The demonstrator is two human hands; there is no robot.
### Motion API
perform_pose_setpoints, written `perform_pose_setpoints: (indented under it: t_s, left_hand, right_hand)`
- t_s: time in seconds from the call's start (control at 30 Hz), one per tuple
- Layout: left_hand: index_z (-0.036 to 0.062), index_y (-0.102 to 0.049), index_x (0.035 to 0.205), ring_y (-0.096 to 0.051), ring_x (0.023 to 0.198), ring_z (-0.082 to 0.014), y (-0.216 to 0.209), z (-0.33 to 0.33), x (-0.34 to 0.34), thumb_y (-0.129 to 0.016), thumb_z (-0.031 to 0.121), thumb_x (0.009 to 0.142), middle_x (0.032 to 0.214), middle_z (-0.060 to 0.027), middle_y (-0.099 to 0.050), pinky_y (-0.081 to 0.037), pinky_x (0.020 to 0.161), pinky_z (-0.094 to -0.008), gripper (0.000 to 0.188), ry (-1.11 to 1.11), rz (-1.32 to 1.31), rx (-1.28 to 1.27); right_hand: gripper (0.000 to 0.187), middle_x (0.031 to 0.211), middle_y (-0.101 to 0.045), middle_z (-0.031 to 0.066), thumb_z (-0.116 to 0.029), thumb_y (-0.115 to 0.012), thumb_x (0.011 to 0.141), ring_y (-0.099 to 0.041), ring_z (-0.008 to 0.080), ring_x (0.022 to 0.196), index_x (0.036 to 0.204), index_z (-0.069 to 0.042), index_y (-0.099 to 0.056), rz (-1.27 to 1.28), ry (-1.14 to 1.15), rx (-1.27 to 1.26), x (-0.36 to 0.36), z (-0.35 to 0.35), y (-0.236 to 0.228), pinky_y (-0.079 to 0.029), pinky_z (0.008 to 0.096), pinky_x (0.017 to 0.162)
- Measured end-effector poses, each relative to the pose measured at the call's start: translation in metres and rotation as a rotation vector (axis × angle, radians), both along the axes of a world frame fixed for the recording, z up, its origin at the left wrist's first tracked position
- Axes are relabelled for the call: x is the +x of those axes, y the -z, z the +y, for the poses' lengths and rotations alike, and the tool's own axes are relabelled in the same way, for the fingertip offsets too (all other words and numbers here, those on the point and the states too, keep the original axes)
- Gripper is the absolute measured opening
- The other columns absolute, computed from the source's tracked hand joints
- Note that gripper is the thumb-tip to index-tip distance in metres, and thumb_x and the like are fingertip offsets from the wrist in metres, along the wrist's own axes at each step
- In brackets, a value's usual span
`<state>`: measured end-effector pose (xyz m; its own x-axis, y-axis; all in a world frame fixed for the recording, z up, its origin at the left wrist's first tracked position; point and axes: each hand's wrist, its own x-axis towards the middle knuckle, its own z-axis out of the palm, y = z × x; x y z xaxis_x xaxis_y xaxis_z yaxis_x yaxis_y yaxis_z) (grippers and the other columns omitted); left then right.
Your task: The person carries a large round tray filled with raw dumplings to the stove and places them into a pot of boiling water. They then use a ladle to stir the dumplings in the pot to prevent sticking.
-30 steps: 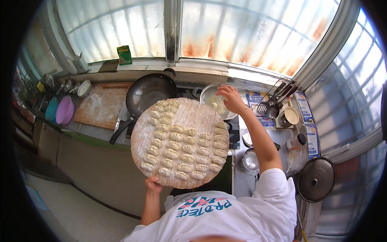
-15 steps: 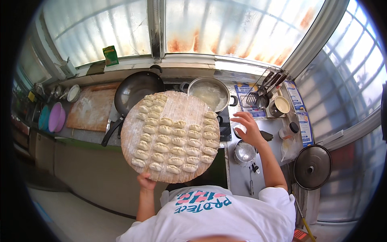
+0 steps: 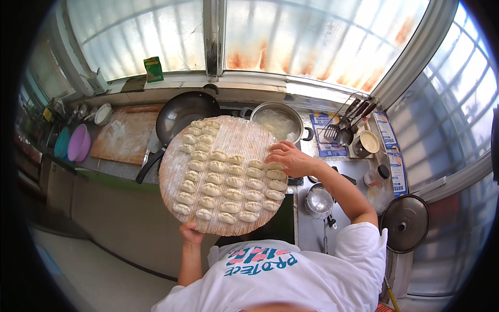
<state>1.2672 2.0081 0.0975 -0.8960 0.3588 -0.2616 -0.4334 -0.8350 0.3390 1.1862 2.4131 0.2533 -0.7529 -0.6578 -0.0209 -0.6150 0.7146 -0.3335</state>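
A round, ribbed, floured board (image 3: 241,136) carries several rows of pale pleated dumplings (image 3: 234,182). My left hand (image 3: 192,233) grips its near edge, thumb on top, and holds it up in front of me. At the board's right edge my right hand (image 3: 291,159) reaches in from the right, its bent fingers closed around a dumpling at the far end of the right-hand column; the hand mostly hides that dumpling. Just beyond the board stands a two-handled pot (image 3: 275,122) of cloudy water, with something pale near its right side.
A black wok (image 3: 187,112) sits left of the pot. Further left lie a floured wooden board (image 3: 125,136) and a purple bowl (image 3: 79,143). On the right are a utensil rack (image 3: 351,117), a cream-coloured cup (image 3: 368,142), a jar (image 3: 375,176), a strainer (image 3: 318,201) and an upright lid (image 3: 405,223).
My right hand has moved left and down from beside the pot onto the dumplings at the board's right edge. My left hand keeps its grip on the board.
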Motion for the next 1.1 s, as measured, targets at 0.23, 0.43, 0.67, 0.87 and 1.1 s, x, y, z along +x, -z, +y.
perform_pose_setpoints:
  t_s: [0.23, 0.43, 0.67, 0.87, 1.1]
  left_hand:
    - [-0.0025, -0.035, 0.139, -0.049, 0.121, -0.0357, 0.001, 0.007, 0.001, -0.058, 0.01, 0.054, 0.132, -0.0158, -0.049, -0.042, 0.103, -0.0484, 0.089, -0.011, -0.016, -0.011]
    - [-0.0028, -0.035, 0.139, -0.051, 0.119, -0.0352, 0.001, 0.007, 0.001, -0.058, 0.01, 0.054, 0.131, -0.0156, -0.05, -0.043, 0.103, -0.048, 0.089, -0.014, -0.022, -0.001]
    - [-0.0021, -0.034, 0.139, -0.05, 0.12, -0.0352, -0.007, 0.011, 0.005, -0.06, 0.01, 0.054, 0.131, -0.0145, -0.05, -0.044, 0.102, -0.0483, 0.09, -0.037, -0.02, -0.031]
    - [-0.0012, -0.034, 0.139, -0.049, 0.121, -0.0356, -0.001, 0.01, 0.008, -0.061, 0.01, 0.054, 0.132, -0.0144, -0.049, -0.042, 0.104, -0.0488, 0.091, -0.059, -0.027, -0.023]
    - [-0.002, -0.034, 0.139, -0.05, 0.119, -0.0361, 0.011, 0.004, 0.009, -0.059, 0.01, 0.053, 0.13, -0.0157, -0.05, -0.042, 0.103, -0.049, 0.09, -0.059, -0.073, -0.039]
  right_hand:
    - [0.052, 0.118, -0.059, 0.0051, 0.001, -0.067, 0.069, -0.04, 0.026, 0.128, 0.117, -0.014, -0.056, -0.017, -0.03, 0.042, -0.011, 0.004, 0.012, -0.019, 0.0454, 0.113]
    - [0.041, 0.11, -0.061, 0.0029, 0.0, -0.065, 0.071, -0.045, 0.025, 0.122, 0.109, -0.015, -0.061, 0.071, -0.067, -0.009, -0.024, 0.008, 0.022, -0.021, 0.0461, 0.111]
    - [0.035, 0.109, -0.061, 0.0017, -0.001, -0.064, 0.072, -0.046, 0.0244, 0.121, 0.104, -0.015, -0.062, 0.174, -0.056, -0.023, -0.042, 0.017, 0.042, -0.026, 0.0471, 0.109]
    - [0.034, 0.114, -0.06, 0.0012, 0.002, -0.064, 0.072, -0.046, 0.0245, 0.122, 0.101, -0.015, -0.061, 0.256, 0.029, 0.012, -0.076, 0.036, 0.067, -0.028, 0.045, 0.109]
    - [0.038, 0.123, -0.057, 0.0088, 0.007, -0.061, 0.072, -0.047, 0.0309, 0.122, 0.105, -0.01, -0.062, 0.606, 0.506, -0.253, -0.075, 0.072, 0.03, -0.039, 0.0433, 0.1]
